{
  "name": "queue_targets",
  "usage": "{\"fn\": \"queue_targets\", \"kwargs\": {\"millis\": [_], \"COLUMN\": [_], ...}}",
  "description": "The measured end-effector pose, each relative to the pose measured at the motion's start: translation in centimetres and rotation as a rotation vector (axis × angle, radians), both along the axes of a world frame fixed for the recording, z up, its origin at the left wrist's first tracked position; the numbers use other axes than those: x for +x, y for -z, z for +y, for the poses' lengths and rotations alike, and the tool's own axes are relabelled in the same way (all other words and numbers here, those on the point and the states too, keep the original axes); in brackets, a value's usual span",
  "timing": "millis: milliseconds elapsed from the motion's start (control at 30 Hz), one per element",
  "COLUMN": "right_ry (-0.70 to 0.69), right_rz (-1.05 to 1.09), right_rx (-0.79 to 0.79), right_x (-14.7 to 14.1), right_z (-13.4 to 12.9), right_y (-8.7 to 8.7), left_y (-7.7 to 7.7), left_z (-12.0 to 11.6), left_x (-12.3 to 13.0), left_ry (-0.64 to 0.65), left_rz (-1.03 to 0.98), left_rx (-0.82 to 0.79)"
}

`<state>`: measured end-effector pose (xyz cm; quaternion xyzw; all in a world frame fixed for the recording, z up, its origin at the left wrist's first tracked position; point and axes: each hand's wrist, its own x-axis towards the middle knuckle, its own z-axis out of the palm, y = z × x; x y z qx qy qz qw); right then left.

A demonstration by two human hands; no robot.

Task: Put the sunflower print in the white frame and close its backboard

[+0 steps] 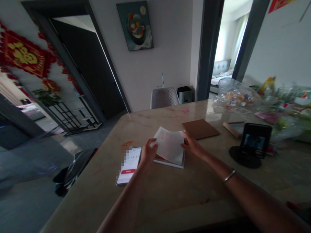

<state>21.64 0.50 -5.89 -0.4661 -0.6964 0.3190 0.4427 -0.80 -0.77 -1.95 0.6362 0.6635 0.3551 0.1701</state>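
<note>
A thin, whitish, translucent sheet of paper (170,145) is stretched between my two hands, its far edge slightly curved. My left hand (148,151) pinches its left edge between thumb and fingers. On the opposite side, my right hand (191,145), with a bangle on the wrist, grips the right edge. Beneath the sheet lies a flat, white-edged thing (180,166) like a pad or shallow box, with a strip of brown showing; the sheet covers most of it. A lit phone (128,165) lies left of my left hand. Beyond my right hand rests a flat brown square (201,128).
The marble-look table (155,200) carries a black stand with a screen (255,142) at right and a small open brown box (234,128) behind it. Plastic bags (235,94) and packages crowd the far right. A quilted chair (165,97) stands behind the table.
</note>
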Motion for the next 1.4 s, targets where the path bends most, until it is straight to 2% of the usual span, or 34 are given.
{"fn": "queue_targets", "kwargs": {"millis": [167, 400, 667, 833, 1133, 1400], "right_ry": [0.076, 0.099, 0.073, 0.090, 0.125, 0.135], "right_rz": [-0.176, -0.203, -0.265, -0.324, -0.332, -0.304], "right_rx": [0.056, 0.046, -0.002, 0.023, 0.112, 0.107], "right_x": [0.2, 0.8, 1.7, 1.7, 2.0, 2.2], "right_z": [-0.3, -0.4, -0.4, -0.5, 0.0, -0.3], "right_y": [-0.4, -0.9, -1.7, -2.0, -0.8, -1.6], "left_y": [-0.8, -1.6, -1.7, -1.8, -2.0, -2.8], "left_z": [-0.5, -0.9, -1.4, -1.5, -1.9, -2.2], "left_x": [-0.1, -0.2, 0.1, 0.4, 0.7, 0.7], "left_ry": [0.030, -0.003, 0.112, 0.184, 0.301, 0.412], "left_rz": [0.124, 0.301, 0.335, 0.360, 0.407, 0.319], "left_rx": [-0.045, -0.122, -0.187, -0.242, -0.238, -0.174]}}
